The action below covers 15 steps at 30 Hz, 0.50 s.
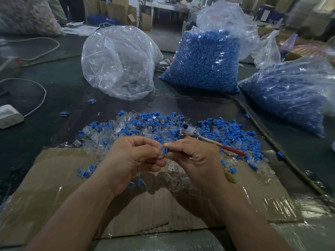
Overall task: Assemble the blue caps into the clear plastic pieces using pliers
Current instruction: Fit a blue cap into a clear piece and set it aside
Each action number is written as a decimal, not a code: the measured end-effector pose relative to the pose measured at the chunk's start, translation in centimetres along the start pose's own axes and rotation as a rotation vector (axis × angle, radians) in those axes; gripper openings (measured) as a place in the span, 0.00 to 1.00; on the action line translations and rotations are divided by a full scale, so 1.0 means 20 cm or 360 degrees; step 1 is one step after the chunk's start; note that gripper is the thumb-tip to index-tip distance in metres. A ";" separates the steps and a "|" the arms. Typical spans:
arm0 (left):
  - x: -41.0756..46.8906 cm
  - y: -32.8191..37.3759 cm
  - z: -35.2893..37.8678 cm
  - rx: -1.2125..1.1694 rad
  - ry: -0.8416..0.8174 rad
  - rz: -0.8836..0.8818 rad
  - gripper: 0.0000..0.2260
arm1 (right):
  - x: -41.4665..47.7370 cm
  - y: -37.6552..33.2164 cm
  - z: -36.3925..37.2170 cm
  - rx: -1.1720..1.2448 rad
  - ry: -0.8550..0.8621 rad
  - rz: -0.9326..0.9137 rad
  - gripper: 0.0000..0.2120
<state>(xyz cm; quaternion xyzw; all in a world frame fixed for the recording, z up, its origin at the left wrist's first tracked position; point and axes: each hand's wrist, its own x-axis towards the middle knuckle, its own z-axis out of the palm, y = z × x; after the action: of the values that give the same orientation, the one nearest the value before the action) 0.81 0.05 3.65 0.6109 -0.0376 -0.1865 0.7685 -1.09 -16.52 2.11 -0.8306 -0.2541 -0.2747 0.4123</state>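
My left hand (134, 156) pinches a small clear plastic piece (160, 151) at its fingertips. My right hand (197, 158) pinches a blue cap (165, 150) against that piece, and both hands meet above the cardboard. The pliers (192, 132), with a grey metal head and red handles, run through my right palm; the head points away from me over the pile. A heap of loose blue caps and clear pieces (163, 127) lies just behind my hands.
A taped cardboard sheet (72, 192) covers the near table. Behind the heap stand a clear bag of clear pieces (117, 64) and two bags of blue caps (204, 60) (290, 95). A white power adapter (9, 115) with cable lies at the left.
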 end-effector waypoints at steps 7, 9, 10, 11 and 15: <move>0.00 0.00 0.00 0.0071 -0.0002 -0.0027 0.03 | 0.00 -0.01 0.00 -0.0002 -0.0073 0.0015 0.10; 0.00 -0.01 0.00 0.0105 0.0019 -0.0033 0.03 | 0.00 -0.01 0.01 0.0002 -0.0089 0.0013 0.10; 0.01 -0.01 0.00 0.0123 0.0026 -0.0036 0.03 | 0.00 -0.02 0.01 0.0000 -0.0101 0.0016 0.10; 0.01 -0.01 0.00 0.0137 0.0031 -0.0042 0.03 | 0.00 -0.02 0.01 -0.0003 -0.0114 0.0020 0.11; 0.00 0.00 0.00 0.0151 0.0017 -0.0066 0.03 | 0.00 -0.02 0.00 -0.0051 -0.0135 -0.0054 0.10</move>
<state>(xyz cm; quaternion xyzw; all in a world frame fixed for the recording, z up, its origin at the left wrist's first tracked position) 0.85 0.07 3.64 0.6482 -0.0297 -0.1972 0.7349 -1.21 -16.27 2.30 -0.8437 -0.2809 -0.2502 0.3830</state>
